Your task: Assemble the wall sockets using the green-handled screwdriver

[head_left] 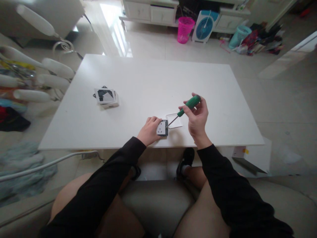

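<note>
My left hand is closed round the left side of a wall socket, which has a white face with slots and a dark frame. The socket is held at the table near its front edge. In my right hand is a screwdriver with a green handle, tilted down to the left. Its tip meets the dark right margin of the socket; whether a screw sits there is too small to tell. Just behind and right of the socket lies a white cover plate, partly crossed by the shaft.
On the white table, a small stack of socket parts lies at the left. A lamp with white shades stands beside the table's left edge. Beyond are a pink basket and a blue fan on the floor.
</note>
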Demonstrator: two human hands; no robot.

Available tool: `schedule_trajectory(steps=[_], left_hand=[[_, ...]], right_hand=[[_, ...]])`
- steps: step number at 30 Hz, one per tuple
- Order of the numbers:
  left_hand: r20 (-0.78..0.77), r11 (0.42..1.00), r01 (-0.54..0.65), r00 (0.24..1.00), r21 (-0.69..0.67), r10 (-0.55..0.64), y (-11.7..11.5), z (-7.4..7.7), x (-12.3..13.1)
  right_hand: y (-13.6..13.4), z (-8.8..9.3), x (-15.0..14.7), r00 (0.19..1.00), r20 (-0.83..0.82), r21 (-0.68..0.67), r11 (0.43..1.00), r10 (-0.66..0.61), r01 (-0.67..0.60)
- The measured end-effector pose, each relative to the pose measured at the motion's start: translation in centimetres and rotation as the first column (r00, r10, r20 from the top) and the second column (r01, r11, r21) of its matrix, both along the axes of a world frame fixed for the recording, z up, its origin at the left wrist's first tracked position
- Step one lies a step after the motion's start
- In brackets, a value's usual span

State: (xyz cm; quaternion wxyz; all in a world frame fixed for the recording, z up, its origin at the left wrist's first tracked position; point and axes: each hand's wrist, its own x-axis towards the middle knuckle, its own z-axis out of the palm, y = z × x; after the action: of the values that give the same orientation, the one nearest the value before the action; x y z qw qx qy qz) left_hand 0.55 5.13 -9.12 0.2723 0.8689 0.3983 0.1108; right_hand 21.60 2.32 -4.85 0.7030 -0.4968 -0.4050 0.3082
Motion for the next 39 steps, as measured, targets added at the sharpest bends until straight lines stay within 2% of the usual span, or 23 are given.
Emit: schedule_trajectory(steps=[10, 21, 31, 39], left_hand=[[-0.007, 1.0, -0.006, 1.0, 0.001, 0.006, 0.0, -0.2, 0.0], [-0.017, 1.0, -0.017, 1.0, -0.003, 0.017, 0.0, 0.0, 0.1], [-0.029, 1.0, -0.019, 0.999, -0.007, 0.019, 0.0, 0.1, 0.1], [-0.031, 1.0, -0.02, 0.999, -0.009, 0.019, 0.0, 0.0, 0.2]], right_hand=[[-0.5, 0.8, -0.4, 0.998, 0.067, -0.005, 1.0, 0.022, -0.022], [-1.0, 1.5, -1.1, 0.996, 0.068, -0.013, 0.998, 0.062, -0.062], [-1.3, 1.7, -1.5, 0.991, 0.103, -0.018, 0.997, 0.081, -0.08], [-1.7, 2.1, -1.8, 0.984, 0.108, -0.02, 0.99, 0.144, -0.143]])
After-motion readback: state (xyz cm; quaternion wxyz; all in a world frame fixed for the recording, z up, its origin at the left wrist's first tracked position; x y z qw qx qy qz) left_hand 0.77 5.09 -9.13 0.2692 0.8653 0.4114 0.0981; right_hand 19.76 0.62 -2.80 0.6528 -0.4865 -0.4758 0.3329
